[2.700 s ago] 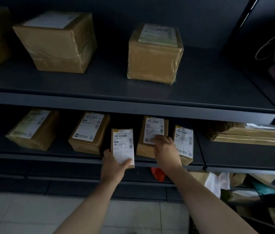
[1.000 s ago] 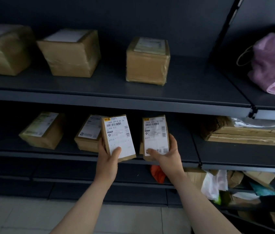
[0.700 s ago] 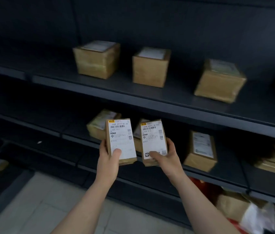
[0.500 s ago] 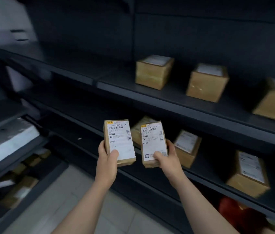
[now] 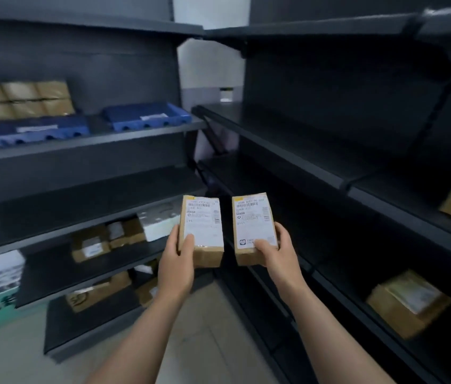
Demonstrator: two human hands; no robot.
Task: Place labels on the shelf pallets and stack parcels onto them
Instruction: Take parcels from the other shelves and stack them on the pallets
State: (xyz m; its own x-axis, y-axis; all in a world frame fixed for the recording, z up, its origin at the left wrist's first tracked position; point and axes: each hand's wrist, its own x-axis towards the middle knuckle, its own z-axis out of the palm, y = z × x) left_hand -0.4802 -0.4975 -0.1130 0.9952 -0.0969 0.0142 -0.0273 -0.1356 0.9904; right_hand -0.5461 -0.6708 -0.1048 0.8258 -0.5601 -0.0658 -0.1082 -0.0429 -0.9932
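In the upper left of the frame two blue shelf pallets (image 5: 146, 117) lie side by side on a dark shelf (image 5: 86, 144), with stacked brown parcels (image 5: 22, 99) on the left one. At centre the left hand (image 5: 176, 261) grasps a first labelled parcel (image 5: 201, 225) by its lower end, thumb on the label, the box rising above the fingers. Just beside it, not touching, the right hand (image 5: 277, 250) clasps a second labelled parcel (image 5: 253, 223) the same way. At lower right a blurred taped carton (image 5: 408, 303) sits on a shelf.

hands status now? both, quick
Left hand: holding the left parcel, thumb on its label.
Right hand: holding the right parcel, thumb on its label.
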